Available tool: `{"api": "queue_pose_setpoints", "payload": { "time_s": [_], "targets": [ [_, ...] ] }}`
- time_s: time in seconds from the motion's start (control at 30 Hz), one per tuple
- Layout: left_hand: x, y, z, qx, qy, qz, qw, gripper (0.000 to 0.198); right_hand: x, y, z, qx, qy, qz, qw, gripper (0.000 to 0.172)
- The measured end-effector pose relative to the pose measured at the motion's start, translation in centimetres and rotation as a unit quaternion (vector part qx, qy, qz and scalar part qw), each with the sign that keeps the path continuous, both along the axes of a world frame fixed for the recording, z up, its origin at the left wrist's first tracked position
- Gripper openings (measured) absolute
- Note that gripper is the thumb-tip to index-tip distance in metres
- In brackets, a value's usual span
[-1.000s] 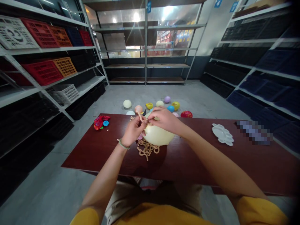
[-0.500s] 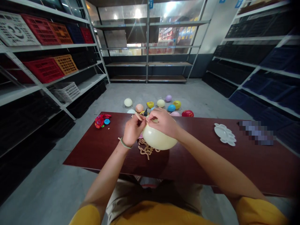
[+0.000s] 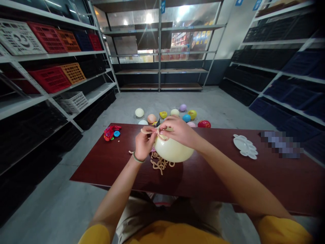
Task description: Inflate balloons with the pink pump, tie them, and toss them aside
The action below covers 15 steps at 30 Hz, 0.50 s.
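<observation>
Both my hands meet above the dark red table (image 3: 215,176) on a pale yellow inflated balloon (image 3: 172,151). My right hand (image 3: 177,131) lies over the balloon's top and pinches its neck. My left hand (image 3: 143,142), with a green band on the wrist, is closed on a tan rubber band (image 3: 148,130) stretched towards that neck. A pile of tan rubber bands (image 3: 159,162) lies on the table just under the balloon.
Red and blue deflated balloons (image 3: 111,132) lie at the table's far left, a white paint palette (image 3: 245,146) at its right. Several inflated balloons (image 3: 175,115) sit on the floor beyond. Shelves with crates line the left, dark bins the right.
The left hand has drawn the rubber band out sideways to the left of the balloon's neck. Both hands and the balloon stay in nearly the same place.
</observation>
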<state>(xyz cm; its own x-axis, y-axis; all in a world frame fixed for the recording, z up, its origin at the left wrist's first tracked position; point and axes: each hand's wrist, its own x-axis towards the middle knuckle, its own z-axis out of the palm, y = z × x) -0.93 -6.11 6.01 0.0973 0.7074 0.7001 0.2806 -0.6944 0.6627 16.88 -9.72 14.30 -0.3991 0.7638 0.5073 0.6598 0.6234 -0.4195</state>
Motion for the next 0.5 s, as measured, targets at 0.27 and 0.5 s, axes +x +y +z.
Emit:
{"api": "queue_pose_setpoints", "payload": {
  "time_s": [0.27, 0.5],
  "targets": [
    [-0.2, -0.5, 1.0, 0.01, 0.015, 0.019, 1.0, 0.013, -0.3, -0.8, -0.3, 0.119, -0.095, -0.065, 0.986, 0.01],
    [0.2, -0.9, 1.4, 0.013, 0.048, 0.078, 0.996, 0.009, -0.5, -1.7, -0.9, 0.179, -0.168, -0.136, 0.96, 0.01]
  ]
}}
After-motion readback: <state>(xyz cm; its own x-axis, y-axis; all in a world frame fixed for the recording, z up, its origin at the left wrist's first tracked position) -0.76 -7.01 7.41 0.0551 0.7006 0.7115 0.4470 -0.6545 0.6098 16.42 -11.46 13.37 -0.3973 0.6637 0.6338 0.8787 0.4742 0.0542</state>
